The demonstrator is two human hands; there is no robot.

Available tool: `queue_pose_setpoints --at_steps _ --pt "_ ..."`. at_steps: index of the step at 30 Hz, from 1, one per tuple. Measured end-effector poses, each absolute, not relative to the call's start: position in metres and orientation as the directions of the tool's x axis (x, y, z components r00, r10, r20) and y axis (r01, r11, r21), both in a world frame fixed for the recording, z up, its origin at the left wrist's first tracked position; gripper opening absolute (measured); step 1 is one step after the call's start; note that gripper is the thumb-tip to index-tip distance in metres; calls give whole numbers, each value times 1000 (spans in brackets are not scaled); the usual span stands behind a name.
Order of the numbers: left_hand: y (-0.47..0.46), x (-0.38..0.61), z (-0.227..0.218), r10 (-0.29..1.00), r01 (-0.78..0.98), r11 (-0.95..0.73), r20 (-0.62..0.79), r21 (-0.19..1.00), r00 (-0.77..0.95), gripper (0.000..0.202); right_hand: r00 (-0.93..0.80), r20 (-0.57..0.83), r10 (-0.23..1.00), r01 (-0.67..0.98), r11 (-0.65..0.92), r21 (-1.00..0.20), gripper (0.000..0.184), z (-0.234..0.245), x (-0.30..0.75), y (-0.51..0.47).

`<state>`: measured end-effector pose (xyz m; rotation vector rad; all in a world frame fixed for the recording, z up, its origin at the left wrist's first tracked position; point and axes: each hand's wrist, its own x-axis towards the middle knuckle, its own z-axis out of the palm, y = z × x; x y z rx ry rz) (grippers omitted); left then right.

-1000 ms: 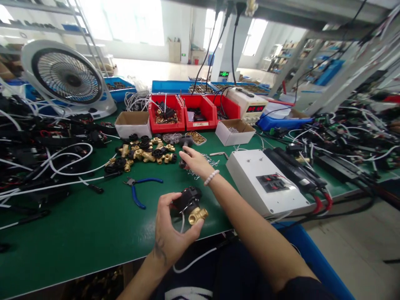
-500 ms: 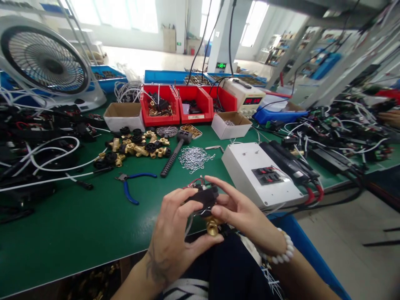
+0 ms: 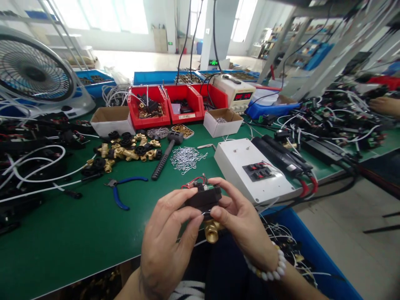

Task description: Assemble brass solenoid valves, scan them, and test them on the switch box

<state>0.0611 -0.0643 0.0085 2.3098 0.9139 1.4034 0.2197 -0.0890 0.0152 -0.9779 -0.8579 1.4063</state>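
Between my hands, above the table's front edge, is a black valve actuator (image 3: 203,199) with an open top showing red wires and a small circuit board. A brass valve body (image 3: 211,231) hangs beneath it, its round port facing me. My left hand (image 3: 171,233) is closed on the near left side, a finger along the housing and the thumb and another finger pinched at its lower edge. Closed round the right side is my right hand (image 3: 239,218), its thumb at the lower edge. A thin shiny wire piece (image 3: 206,213) shows between the thumbs; its far part is hidden.
Blue-handled cutters (image 3: 120,191), a black hammer (image 3: 168,154) and a pile of wire clips (image 3: 186,159) lie beyond my hands. Brass fittings (image 3: 131,148) lie left, a grey switch box (image 3: 250,168) right. Red bins (image 3: 150,121) stand behind. Another person's hand (image 3: 386,105) is far right.
My left thumb has come up from under the brass valve to the actuator's lower edge. The view has shifted, so the table things appear further left.
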Motion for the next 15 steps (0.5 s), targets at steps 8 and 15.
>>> queue_pose_setpoints --at_steps 8,15 --pt "-40 63 9 839 -192 136 -10 972 544 49 -22 48 999 44 49 -998 51 37 231 -83" --pt "-7 82 27 795 -263 365 -152 893 587 51 150 389 909 865 70 -497 29 68 341 -12"
